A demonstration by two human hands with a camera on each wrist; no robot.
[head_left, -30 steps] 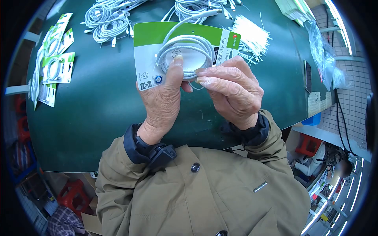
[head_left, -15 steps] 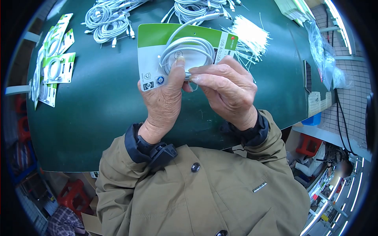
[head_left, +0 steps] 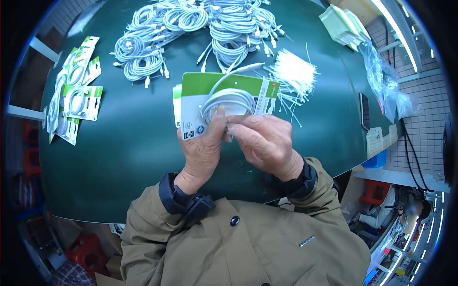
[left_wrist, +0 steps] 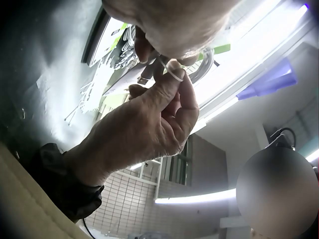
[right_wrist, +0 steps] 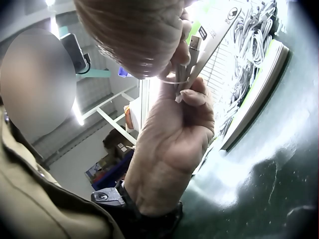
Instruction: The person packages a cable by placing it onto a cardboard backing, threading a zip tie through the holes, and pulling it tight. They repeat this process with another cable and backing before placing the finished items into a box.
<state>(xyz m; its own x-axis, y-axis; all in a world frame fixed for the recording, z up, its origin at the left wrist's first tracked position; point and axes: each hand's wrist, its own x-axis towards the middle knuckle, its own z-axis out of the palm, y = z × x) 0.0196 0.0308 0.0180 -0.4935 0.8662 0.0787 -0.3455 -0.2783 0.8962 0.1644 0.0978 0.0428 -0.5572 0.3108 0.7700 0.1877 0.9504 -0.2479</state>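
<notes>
My left hand point(head_left: 202, 152) holds a green and white cable card point(head_left: 193, 105) upright, its thumb pressing a coiled pale grey USB cable point(head_left: 229, 102) against the front. The cable's upper end point(head_left: 245, 69) sticks up past the card's top edge. At the lower side of the coil, my right hand point(head_left: 269, 143) pinches a thin white zip tie point(left_wrist: 172, 72) between thumb and fingers, close to the left thumb. That tie point(right_wrist: 172, 82) curves in a small loop below the card in the right wrist view, near a metal USB plug point(right_wrist: 194, 42).
Many coiled cables point(head_left: 186, 19) lie at the back of the green table point(head_left: 119, 167). Loose white zip ties point(head_left: 296, 71) are spread right of them. Packed cable cards point(head_left: 81, 102) are piled at left. Flat cards point(head_left: 338, 26), plastic bags point(head_left: 379, 71) and a phone point(head_left: 364, 110) lie at right.
The right hand has shifted left toward the left thumb and pinches there. The head view has tilted up, so hands and card appear lower and more cables show. Another card's edge appears behind the held one.
</notes>
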